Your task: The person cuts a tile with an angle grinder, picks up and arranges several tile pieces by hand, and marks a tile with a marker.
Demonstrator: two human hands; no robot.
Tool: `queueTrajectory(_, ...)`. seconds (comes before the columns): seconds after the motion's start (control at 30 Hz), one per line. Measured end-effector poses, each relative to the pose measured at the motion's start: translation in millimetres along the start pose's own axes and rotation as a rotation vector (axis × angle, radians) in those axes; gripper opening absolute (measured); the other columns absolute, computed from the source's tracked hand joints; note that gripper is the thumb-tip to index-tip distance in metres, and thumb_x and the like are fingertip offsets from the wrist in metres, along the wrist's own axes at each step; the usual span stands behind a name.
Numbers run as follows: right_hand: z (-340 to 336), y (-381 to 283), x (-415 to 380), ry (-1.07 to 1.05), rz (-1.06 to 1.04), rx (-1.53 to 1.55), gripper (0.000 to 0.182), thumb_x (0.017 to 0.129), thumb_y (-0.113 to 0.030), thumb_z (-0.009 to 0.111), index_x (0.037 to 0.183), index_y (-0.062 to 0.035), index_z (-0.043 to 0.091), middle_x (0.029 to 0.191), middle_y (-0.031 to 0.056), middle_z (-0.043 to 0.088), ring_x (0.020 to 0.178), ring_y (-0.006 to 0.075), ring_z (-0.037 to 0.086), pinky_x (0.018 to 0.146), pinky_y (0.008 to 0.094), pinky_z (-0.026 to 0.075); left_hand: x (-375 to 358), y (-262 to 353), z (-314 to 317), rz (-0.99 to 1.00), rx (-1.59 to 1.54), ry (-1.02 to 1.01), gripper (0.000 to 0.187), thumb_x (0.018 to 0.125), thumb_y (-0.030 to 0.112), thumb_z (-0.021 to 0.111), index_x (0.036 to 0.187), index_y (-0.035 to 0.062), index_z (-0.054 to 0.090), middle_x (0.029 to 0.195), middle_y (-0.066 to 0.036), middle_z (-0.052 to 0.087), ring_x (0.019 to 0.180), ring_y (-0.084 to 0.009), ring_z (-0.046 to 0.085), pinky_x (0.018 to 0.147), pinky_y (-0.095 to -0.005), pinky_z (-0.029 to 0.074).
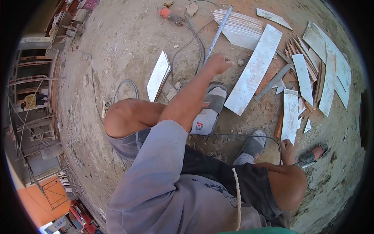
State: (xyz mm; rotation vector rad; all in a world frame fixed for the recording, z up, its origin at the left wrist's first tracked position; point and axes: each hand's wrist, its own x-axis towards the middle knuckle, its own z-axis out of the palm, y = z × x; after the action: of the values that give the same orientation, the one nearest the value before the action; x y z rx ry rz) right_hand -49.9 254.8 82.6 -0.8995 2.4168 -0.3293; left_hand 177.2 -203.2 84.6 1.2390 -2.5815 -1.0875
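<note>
My left hand (220, 64) is raised over the ground with its fingers curled; anything inside them is too small to tell. Beside its wrist, a tape measure blade (219, 33) stretches towards the stacked tiles (243, 33). A long white tile strip (255, 70) lies slanted to the right of this hand. Near my right knee, my right hand (288, 152) has its fingers closed at the lower end of a shorter white tile strip (290, 113). A black cable (249, 135) curves down close by.
A red and black power tool (171, 16) lies at the top, another (313, 155) beside my right knee. Cut tiles (331, 58) are heaped at the right, with a grey metal bar (274, 81). Thin tiles (159, 76) lie left. A person (34, 100) is far off.
</note>
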Motion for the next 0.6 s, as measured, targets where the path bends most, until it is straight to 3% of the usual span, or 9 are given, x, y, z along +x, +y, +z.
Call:
queueTrajectory(0.07, -0.3, -7.3, 7.2, -0.025, -0.058, 0.036, 0.028, 0.088, -0.026, 0.061, 0.09, 0.0011, 0.067, 0.075, 0.0225, 0.066, 0.069, 0.036, 0.065, 0.064, 0.044, 0.048, 14.0, -1.6, -68.8, 0.037, 0.199, -0.238, 0.043, 0.082, 0.045, 0.068, 0.108, 0.0104, 0.073, 0.099, -0.014, 0.072, 0.094, -0.0325, 0.068, 0.086, -0.0396, 0.051)
queueTrajectory(0.1, -8.1, -19.1, 8.2, -0.013, -0.087, -0.019, 0.028, 0.088, -0.026, 0.06, 0.09, 0.0005, 0.067, 0.074, 0.0223, 0.065, 0.066, 0.0357, 0.064, 0.063, 0.0442, 0.048, 15.4, 1.1, -107.3, 0.111, 0.355, -0.241, 0.044, 0.083, 0.045, 0.068, 0.108, 0.0101, 0.073, 0.105, -0.015, 0.071, 0.101, -0.0323, 0.066, 0.09, -0.0396, 0.05)
queueTrajectory(0.2, -4.7, -9.4, 23.6, 0.032, -0.133, -0.007, 0.027, 0.088, -0.026, 0.06, 0.093, -0.0002, 0.066, 0.077, 0.024, 0.066, 0.073, 0.0377, 0.067, 0.066, 0.0444, 0.05, 5.9, -3.2, -217.2, 0.182, 0.622, -0.046, 0.045, 0.087, 0.046, 0.065, 0.113, 0.0095, 0.07, 0.11, -0.014, 0.07, 0.102, -0.0313, 0.066, 0.091, -0.0384, 0.049)
queueTrajectory(0.23, -9.8, -20.6, 23.9, -0.053, -0.017, 0.058, 0.027, 0.089, -0.026, 0.059, 0.093, -0.0003, 0.066, 0.074, 0.0183, 0.067, 0.068, 0.0289, 0.067, 0.061, 0.0387, 0.049, -10.7, 5.7, -250.7, 0.106, 0.582, -0.033, 0.048, 0.086, 0.046, 0.065, 0.114, 0.007, 0.069, 0.111, -0.015, 0.07, 0.102, -0.0319, 0.066, 0.09, -0.0382, 0.05)
queueTrajectory(0.3, 1.7, -29.5, 20.5, -0.138, 0.038, 0.281, 0.027, 0.091, -0.027, 0.059, 0.094, -0.0004, 0.065, 0.072, 0.0141, 0.066, 0.065, 0.0232, 0.065, 0.058, 0.0348, 0.048, -31.0, -19.4, -292.9, 0.059, 0.72, 0.044, 0.054, 0.085, 0.049, 0.066, 0.117, 0.0056, 0.067, 0.111, -0.018, 0.069, 0.104, -0.0323, 0.066, 0.09, -0.0388, 0.051)
queueTrajectory(0.37, 15.5, -39.1, 10.9, -0.279, 0.121, 0.528, 0.026, 0.094, -0.026, 0.057, 0.094, -0.0015, 0.064, 0.069, 0.0043, 0.062, 0.061, 0.011, 0.059, 0.053, 0.0256, 0.043, -62.7, -46.1, -300.1, -0.098, 0.821, 0.057, 0.064, 0.083, 0.053, 0.067, 0.124, 0.0055, 0.062, 0.113, -0.021, 0.068, 0.106, -0.0333, 0.066, 0.092, -0.0398, 0.051)
queueTrajectory(0.5, 44.5, -23.0, -19.0, -0.407, 0.135, 0.617, 0.024, 0.095, -0.025, 0.056, 0.096, -0.0021, 0.065, 0.069, 0.0048, 0.062, 0.061, 0.0109, 0.058, 0.054, 0.0261, 0.044, -111.3, -133.3, -228.7, -0.392, 0.657, 0.088, 0.097, 0.074, 0.061, 0.074, 0.143, 0.0011, 0.042, 0.138, -0.027, 0.05, 0.131, -0.0364, 0.047, 0.109, -0.0417, 0.039)
queueTrajectory(0.57, 35.8, -11.6, -43.3, -0.556, 0.251, 0.664, 0.027, 0.096, -0.029, 0.057, 0.101, -0.0034, 0.065, 0.074, 0.0051, 0.065, 0.066, 0.0126, 0.062, 0.059, 0.0266, 0.047, -130.5, -184.7, -172.3, -0.53, 0.646, 0.135, 0.104, 0.069, 0.064, 0.076, 0.143, 0.0008, 0.041, 0.137, -0.027, 0.051, 0.129, -0.0377, 0.049, 0.107, -0.0435, 0.041)
queueTrajectory(0.6, 6.8, -56.1, -57.6, -0.597, 0.344, 0.665, 0.028, 0.095, -0.03, 0.059, 0.103, -0.0042, 0.066, 0.078, 0.0061, 0.067, 0.07, 0.0137, 0.063, 0.063, 0.0248, 0.048, -138.0, -200.7, -152.2, -0.545, 0.611, 0.119, 0.106, 0.067, 0.064, 0.077, 0.142, -0.0017, 0.041, 0.136, -0.028, 0.051, 0.128, -0.04, 0.048, 0.107, -0.0429, 0.041)
